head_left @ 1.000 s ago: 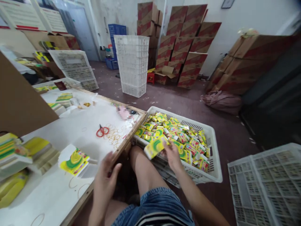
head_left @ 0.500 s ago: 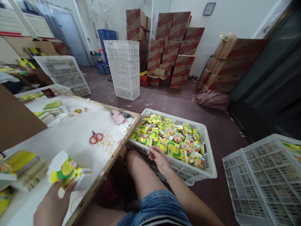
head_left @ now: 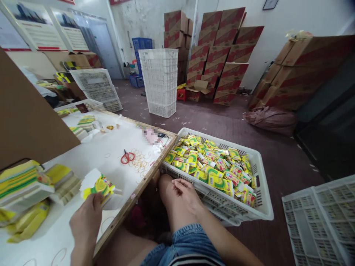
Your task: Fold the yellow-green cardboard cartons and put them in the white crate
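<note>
On the table, the carton lies beyond and touching the nearer left hand, grip unclear; right hand half-curled, empty.

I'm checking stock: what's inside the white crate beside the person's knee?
The white crate holds a jumbled heap of small yellow-and-green cartons, some with reddish print. The top layer covers the crate's bottom, so whatever lies deeper cannot be seen.

Red-striped cardboard cartons stand right of the white crate stack. Blue crates stand behind it, a red stool beside it.
</note>
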The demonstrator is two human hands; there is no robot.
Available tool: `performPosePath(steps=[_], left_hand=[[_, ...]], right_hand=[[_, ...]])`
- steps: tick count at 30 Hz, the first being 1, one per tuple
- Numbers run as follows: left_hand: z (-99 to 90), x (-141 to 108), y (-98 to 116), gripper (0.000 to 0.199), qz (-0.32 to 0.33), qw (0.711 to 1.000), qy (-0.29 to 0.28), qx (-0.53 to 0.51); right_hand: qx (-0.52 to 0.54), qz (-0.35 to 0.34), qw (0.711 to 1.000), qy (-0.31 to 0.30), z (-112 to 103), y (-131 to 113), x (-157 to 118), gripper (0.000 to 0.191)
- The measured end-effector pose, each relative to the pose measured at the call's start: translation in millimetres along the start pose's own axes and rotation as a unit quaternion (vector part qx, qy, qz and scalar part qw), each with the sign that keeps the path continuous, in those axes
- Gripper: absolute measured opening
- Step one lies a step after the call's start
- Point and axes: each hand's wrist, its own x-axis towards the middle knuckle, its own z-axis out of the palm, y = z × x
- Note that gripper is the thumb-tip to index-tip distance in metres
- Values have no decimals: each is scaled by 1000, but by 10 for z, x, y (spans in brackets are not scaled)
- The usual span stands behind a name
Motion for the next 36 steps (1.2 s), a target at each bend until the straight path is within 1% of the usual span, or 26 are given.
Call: performPosePath(steps=[1, 2, 3, 4, 5, 6, 7, 9, 12, 14, 17, 20, 22, 23, 24, 25, 26, 27, 28, 29, 31, 32, 33, 34, 35, 36], left_hand=[[22, -35, 48, 44, 1, 998, 47, -33], [53, -65, 93, 42, 19, 993, 89, -76], [91, -86, 128, 40, 53, 984, 118, -121], [135, -95, 149, 39, 89, 975, 134, -155], [180, -93, 151, 41, 117, 969, 135, -172], [224, -82, 136, 46, 129, 969, 122, -172], [264, -66, 104, 54, 123, 974, 100, -159], [315, -40, 15, 63, 78, 989, 40, -121], [295, -54, -90, 52, 21, 996, -29, -87], [240, -78, -113, 46, 0, 996, -51, -75], [177, -80, -147, 43, -8, 995, -74, -73], [170, -55, -239, 32, 2, 994, -67, -85], [175, -65, -282, 24, -1, 995, -31, -95], [173, -90, -277, 22, -5, 994, 15, -106], [167, -133, -246, 21, -2, 989, 79, -124], [158, -193, -188, 20, 14, 977, 154, -150], [148, -270, -102, 20, 46, 954, 234, -181], [139, -359, 8, 20, 105, 925, 293, -218], [134, -457, 135, 21, 182, 899, 314, -245], [133, -557, 269, 26, 268, 876, 302, -262], [152, -742, 527, 34, 425, 817, 241, -306], [169, -818, 635, 36, 456, 799, 209, -332], [189, -881, 720, 36, 470, 787, 176, -358], [210, -928, 783, 36, 465, 782, 142, -391], [230, -958, 825, 36, 439, 783, 105, -428], [246, -974, 848, 37, 394, 785, 68, -473]], right_hand=[[-5, 9, 1000, -12, 34, -5, -31, 46], [-13, 20, 999, -29, 71, -9, -63, 48], [-23, 31, 998, -51, 107, -11, -92, 51], [-34, 41, 996, -76, 140, -10, -116, 53], [-43, 48, 993, -100, 165, -4, -132, 55], [-50, 52, 990, -118, 180, 7, -141, 55], [-54, 54, 989, -129, 184, 23, -144, 55], [-58, 57, 988, -132, 162, 72, -137, 53], [-64, 67, 989, -119, 104, 162, -129, 50], [-66, 72, 988, -117, 85, 212, -140, 49], [-65, 84, 985, -133, 99, 256, -170, 48], [-64, 92, 984, -141, 121, 274, -191, 48], [-65, 91, 984, -139, 130, 276, -201, 48], [-65, 90, 984, -138, 137, 272, -210, 49], [-64, 89, 984, -137, 148, 263, -223, 50], [-60, 90, 984, -138, 164, 246, -241, 52], [-52, 94, 984, -141, 186, 220, -263, 55], [-40, 98, 984, -145, 213, 187, -287, 58], [-27, 101, 983, -151, 242, 147, -310, 61], [-15, 99, 983, -155, 269, 101, -328, 61], [-8, 74, 986, -152, 304, 7, -347, 54], [-15, 52, 988, -143, 305, -35, -346, 49], [-26, 28, 991, -131, 295, -68, -339, 44], [-40, 7, 992, -118, 275, -90, -330, 41], [-52, -10, 993, -109, 248, -99, -321, 40], [-62, -21, 992, -106, 219, -95, -315, 40]])
